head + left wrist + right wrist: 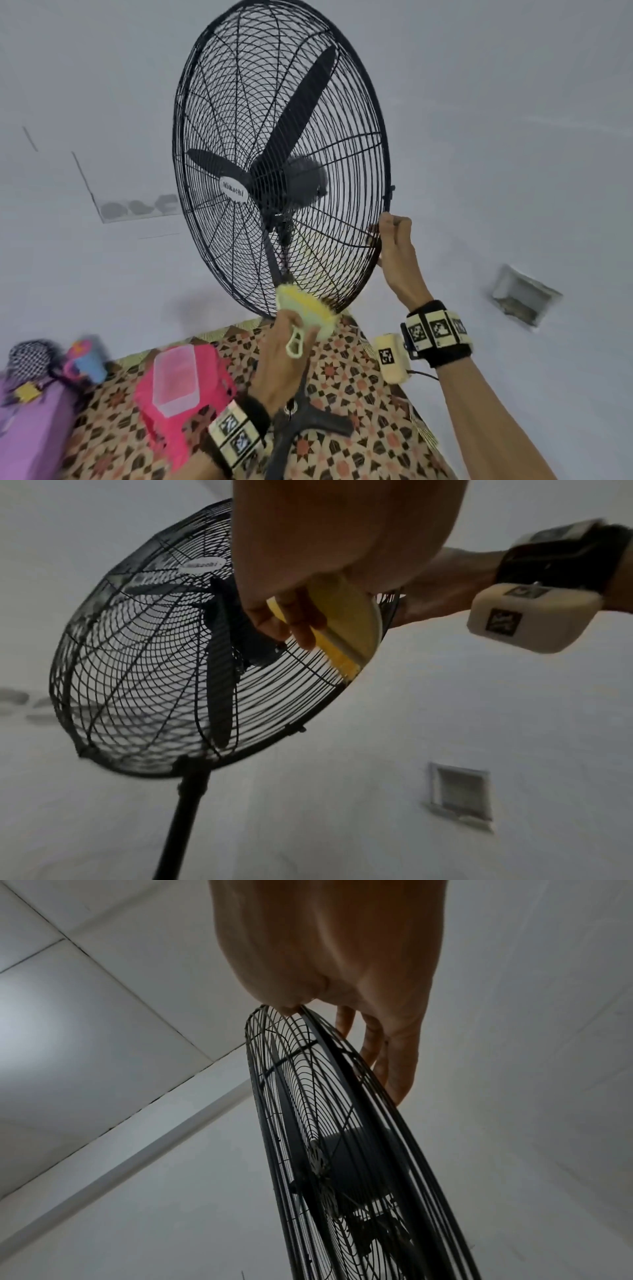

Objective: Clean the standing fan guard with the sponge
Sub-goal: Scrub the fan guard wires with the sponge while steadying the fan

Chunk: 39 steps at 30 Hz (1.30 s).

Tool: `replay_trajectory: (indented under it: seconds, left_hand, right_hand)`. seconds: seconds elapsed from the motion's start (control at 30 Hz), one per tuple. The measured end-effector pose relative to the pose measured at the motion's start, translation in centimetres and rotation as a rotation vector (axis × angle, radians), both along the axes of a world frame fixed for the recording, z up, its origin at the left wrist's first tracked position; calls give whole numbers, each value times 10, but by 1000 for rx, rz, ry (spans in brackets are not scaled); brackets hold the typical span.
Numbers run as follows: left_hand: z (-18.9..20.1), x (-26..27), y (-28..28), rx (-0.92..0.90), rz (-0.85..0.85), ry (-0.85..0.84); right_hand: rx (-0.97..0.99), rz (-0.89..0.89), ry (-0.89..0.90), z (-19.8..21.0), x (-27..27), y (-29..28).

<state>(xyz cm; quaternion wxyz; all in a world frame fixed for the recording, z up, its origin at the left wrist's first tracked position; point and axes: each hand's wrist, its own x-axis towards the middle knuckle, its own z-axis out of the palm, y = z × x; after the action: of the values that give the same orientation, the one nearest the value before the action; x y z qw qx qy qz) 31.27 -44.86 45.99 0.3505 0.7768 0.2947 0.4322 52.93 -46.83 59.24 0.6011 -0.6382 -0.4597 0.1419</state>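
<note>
The black wire fan guard (281, 164) stands tilted before a pale wall, with the dark blades behind its mesh. At the guard's lower edge my left hand (291, 329) grips a yellow sponge (308, 311) with a pale green handle. In the left wrist view the sponge (346, 620) lies against the guard (143, 669) near its rim, with my left hand (291, 618) curled over it. My right hand (390, 236) grips the guard's rim low on the right. The right wrist view shows my right hand's fingers (394, 1069) behind the rim (342, 1056) and the thumb in front.
The fan's pole (185, 818) runs down to a dark base (308, 421) on a patterned mat (359, 411). A clear plastic container (174, 377) lies on a pink cloth (178, 442) at the left, beside a purple bag (27, 428). A small vent (524, 298) sits in the wall, right.
</note>
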Motion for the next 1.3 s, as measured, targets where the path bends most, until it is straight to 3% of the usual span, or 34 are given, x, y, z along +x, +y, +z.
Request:
replay_trajectory:
  seconds: [0.07,0.2,0.27,0.33,0.47,0.53,0.7,0.77,0.93,1.03,1.17,1.23,1.3]
  left_hand:
    - [6,0,2,14,29,-19]
    - [72,23,-2,210,33,-101]
    - [86,31,-1,257,47,-89]
    - [66,29,-3,245,44,-29]
    - [6,4,-9,27,34,-4]
    - [11,2,-10,25,41,-35]
    - [77,29,-6,295,90,-71]
    - [66,32,3,343,111,-28]
    - [-24,5,3,280,143,171]
    - [-5,14,-5,328,171,141]
    - [55,56,-14,581,252,26]
    - [53,65,-10,633,276,72]
    - [22,59,-8,661,281,157]
  right_hand:
    - [10,-4,-21,2,-3,1]
    - [33,-11,-18,5,-8,2]
    - [29,-5,4,3,-5,1]
    - [24,-4,18,1,-3,0]
    - [36,3,5,1,-2,-1]
    - [45,9,-8,3,-4,1]
    - [51,9,15,2,-4,5]
    - [39,11,31,0,1,3]
    - [21,56,49,3,7,-1]
    - [4,112,122,8,4,-2]
    - [27,147,208,7,5,-1]
    - [29,145,249,5,10,-1]
    - [33,157,276,3,14,0]
